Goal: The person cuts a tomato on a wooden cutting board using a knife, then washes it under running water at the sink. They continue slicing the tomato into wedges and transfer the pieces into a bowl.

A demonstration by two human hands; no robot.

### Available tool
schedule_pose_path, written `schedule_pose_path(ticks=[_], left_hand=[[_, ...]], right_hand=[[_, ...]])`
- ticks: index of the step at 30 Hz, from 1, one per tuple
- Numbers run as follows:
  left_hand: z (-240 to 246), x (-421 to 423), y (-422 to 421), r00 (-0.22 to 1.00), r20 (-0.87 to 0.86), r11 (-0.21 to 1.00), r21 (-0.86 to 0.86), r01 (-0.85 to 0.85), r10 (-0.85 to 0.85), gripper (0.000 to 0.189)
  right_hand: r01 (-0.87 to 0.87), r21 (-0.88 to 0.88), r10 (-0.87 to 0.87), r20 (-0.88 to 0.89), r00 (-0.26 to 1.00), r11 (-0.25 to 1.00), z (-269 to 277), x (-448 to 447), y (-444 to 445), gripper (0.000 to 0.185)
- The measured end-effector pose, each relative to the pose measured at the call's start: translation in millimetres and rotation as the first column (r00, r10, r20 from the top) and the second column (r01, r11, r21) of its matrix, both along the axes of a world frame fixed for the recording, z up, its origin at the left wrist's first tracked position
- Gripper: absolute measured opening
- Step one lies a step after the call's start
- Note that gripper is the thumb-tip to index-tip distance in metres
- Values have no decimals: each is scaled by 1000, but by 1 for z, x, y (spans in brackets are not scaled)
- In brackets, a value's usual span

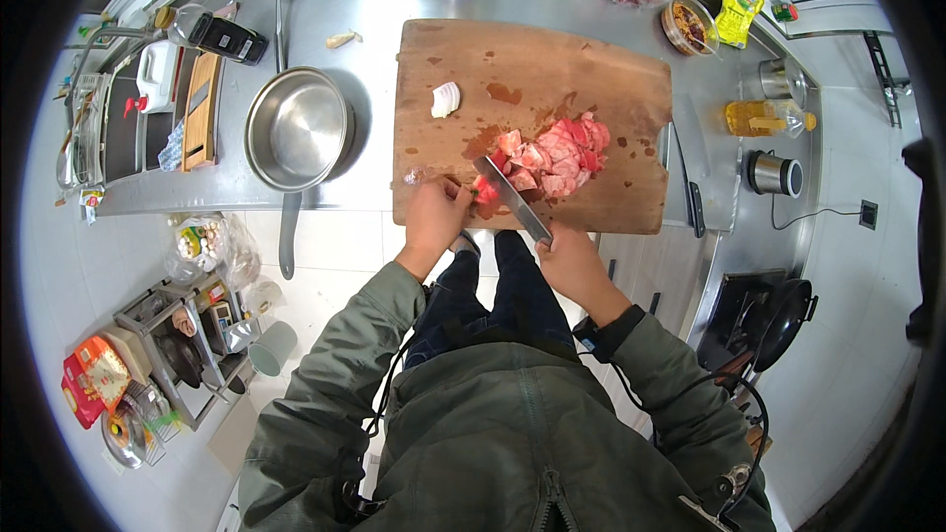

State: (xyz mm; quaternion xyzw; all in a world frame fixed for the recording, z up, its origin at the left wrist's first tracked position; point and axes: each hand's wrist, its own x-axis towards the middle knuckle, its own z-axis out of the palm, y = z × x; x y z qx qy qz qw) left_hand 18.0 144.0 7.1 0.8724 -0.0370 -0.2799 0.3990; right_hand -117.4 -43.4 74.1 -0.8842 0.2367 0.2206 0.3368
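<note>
My right hand (573, 264) is closed round the handle of a kitchen knife (515, 198), whose blade slants up and left over the wooden cutting board (532, 59). Beside the blade tip, my left hand (437, 213) pinches the small green stem end of a red tomato piece (485, 191) near the board's front edge. A heap of cut tomato (565, 155) lies just right of the blade, with red juice around it. A piece of peeled onion (446, 100) rests at the board's upper left.
Left of the board stands a steel saucepan (298, 129), its handle past the counter edge; a ladle (279, 15) lies behind it. Another knife (693, 192) lies right of the board. A bowl of sauce (689, 26) and an oil bottle (765, 119) are farther right.
</note>
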Motion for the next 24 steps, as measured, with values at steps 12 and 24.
schedule_pose_path(ticks=[12, 24], left_hand=[[-5, -10, 0, 953, -271, 959, -209, -192, 132, 18], [-10, -9, 1, 958, -265, 956, -235, -175, 110, 22]], right_hand=[[8, 1, -8, -34, 999, 1000, -15, -11, 14, 22], [17, -9, -17, -6, 1000, 1000, -14, -13, 14, 19]])
